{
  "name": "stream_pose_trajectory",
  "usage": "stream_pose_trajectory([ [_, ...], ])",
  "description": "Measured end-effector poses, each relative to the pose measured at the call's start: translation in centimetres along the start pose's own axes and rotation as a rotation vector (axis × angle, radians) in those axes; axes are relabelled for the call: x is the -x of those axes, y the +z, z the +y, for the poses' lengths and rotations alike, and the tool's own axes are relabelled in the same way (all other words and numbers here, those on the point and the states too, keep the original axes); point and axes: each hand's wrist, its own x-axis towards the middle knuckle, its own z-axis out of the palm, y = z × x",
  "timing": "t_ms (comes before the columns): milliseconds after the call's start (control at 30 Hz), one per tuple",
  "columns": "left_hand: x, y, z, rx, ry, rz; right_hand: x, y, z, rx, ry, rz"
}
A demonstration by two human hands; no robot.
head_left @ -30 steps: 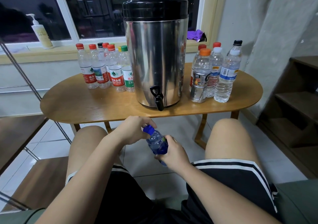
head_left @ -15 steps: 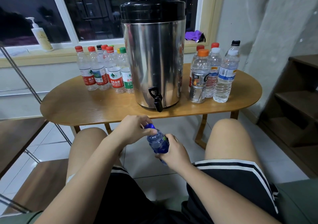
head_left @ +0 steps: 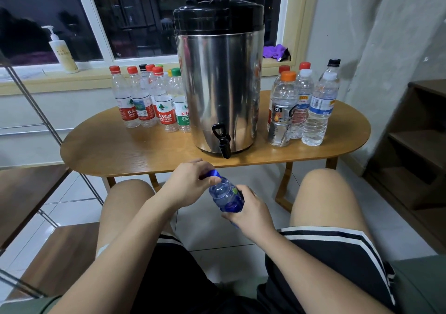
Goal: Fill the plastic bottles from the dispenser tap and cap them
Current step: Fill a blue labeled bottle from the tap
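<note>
The oval wooden table (head_left: 120, 149) carries a steel dispenser (head_left: 217, 84) at the middle of its near edge. A cluster of red-capped bottles (head_left: 144, 101) stands on its left half and a cluster of clear bottles (head_left: 299, 106) on its right.

Below the near edge, between the knees, the right hand (head_left: 251, 207) is wrapped round the body of a small blue bottle (head_left: 225, 198). The left hand (head_left: 190, 181) pinches its top. The bottle is tilted, neck toward the left. I cannot tell whether it holds water.

If it does, a hard squeeze on the thin plastic while the top is loose would likely push water onto the lap.

The black tap (head_left: 223, 142) juts past the table edge over bare tile. A narrow neck held off-centre under it would probably send the stream to the floor.

The blue cap (head_left: 213, 174) is the smallest risk and the likeliest. Held only by fingertips, it could slip and roll under the table, or seat crooked on the tilted neck and leak.
</note>
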Motion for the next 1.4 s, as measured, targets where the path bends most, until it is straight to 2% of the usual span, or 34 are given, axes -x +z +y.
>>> stream_pose_trajectory([
  [200,0.3,-1.3,-0.5,0.003,0.088,-0.062,0.2,-0.6,0.1,-0.03,-0.014,-0.097],
  [367,0.9,-1.6,-0.7,0.108,0.054,0.038,0.0,-0.8,0.1,-0.103,-0.042,-0.109],
  [600,1.2,-1.6,0.3,0.108,0.055,0.111,0.2,-1.9,-0.3,-0.076,-0.083,-0.015],
  [833,1.8,-2.0,0.0,0.211,0.08,0.202,-0.3,-3.9,-1.1,-0.073,-0.129,-0.057],
  [933,2.3,-1.3,-0.1,0.371,0.096,0.235,-0.7,-5.1,-1.0,-0.174,-0.122,0.019],
  [1033,2.8,0.4,-1.0,0.355,0.035,0.22,-1.3,-7.1,-0.9,-0.357,-0.057,0.112],
  [1133,2.6,2.2,-2.2,0.319,-0.046,0.131,-2.6,-9.9,-0.8,-0.44,-0.028,0.328],
  [1267,1.9,3.6,-3.4,0.317,-0.117,0.077,-5.3,-13.9,-0.3,-0.41,-0.041,0.556],
  [1400,1.6,4.6,-3.7,0.31,-0.141,0.063,-8.3,-16.9,0.4,-0.334,-0.036,0.635],
])
